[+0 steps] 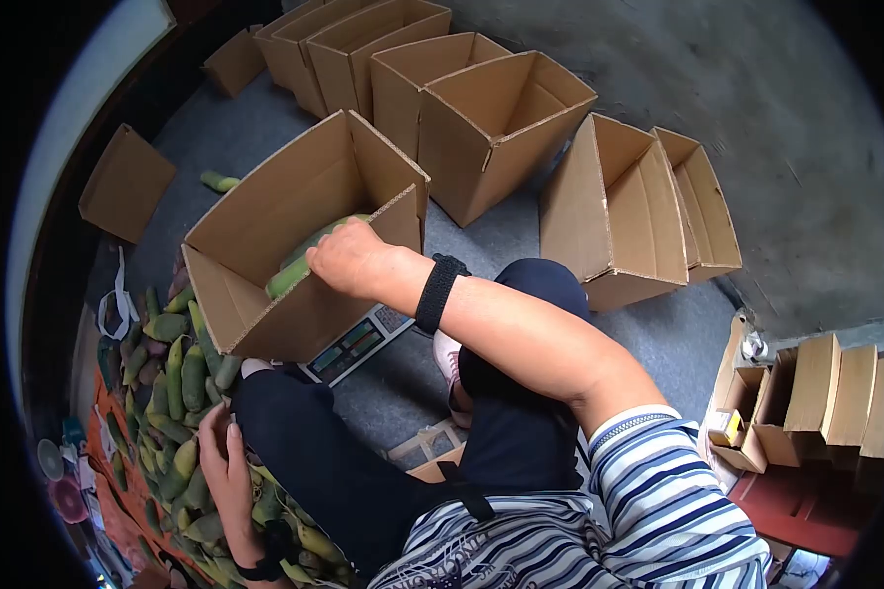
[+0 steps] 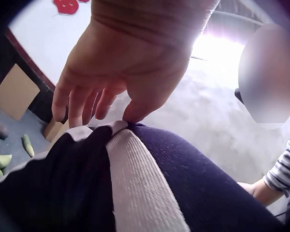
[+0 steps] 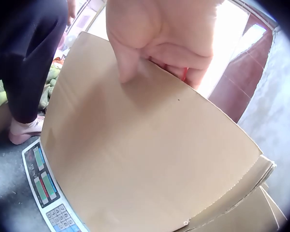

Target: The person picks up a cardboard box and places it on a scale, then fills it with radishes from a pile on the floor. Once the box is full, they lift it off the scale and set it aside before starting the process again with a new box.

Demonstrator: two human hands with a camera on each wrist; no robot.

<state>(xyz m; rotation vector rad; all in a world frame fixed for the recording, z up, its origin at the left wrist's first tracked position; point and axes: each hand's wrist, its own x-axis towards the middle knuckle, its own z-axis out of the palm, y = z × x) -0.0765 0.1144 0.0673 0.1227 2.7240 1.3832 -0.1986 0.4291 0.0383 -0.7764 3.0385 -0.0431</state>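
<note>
Cardboard box (image 1: 265,211) takes the smooth green gourd (image 1: 295,270) my right hand (image 1: 349,257) grips; left hand (image 1: 228,461) lies slack on knobbly gourds.

a long green gourd (image 1: 300,263) lies slanted inside the open cardboard box (image 1: 265,211) on the scale.

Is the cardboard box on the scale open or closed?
Open: the cardboard box has its flaps up, and the right hand lowers a green fruit inside.
</note>
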